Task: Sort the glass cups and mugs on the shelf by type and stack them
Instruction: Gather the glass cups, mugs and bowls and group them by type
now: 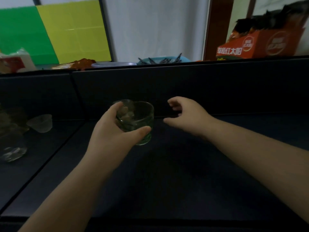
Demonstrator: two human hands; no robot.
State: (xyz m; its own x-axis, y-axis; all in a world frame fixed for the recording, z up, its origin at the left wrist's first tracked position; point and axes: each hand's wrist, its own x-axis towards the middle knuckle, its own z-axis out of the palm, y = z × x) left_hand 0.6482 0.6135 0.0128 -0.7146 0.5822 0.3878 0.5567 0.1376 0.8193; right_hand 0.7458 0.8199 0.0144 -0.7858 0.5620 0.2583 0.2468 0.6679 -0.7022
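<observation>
Left hand (115,129) grips green glass (140,121); right hand (187,114) slack beside; clear cup (41,123) left.

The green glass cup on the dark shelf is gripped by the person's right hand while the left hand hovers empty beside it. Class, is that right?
Not quite. The head view shows the left hand gripping the green glass cup on the dark shelf; the right hand hovers empty beside it.
</observation>
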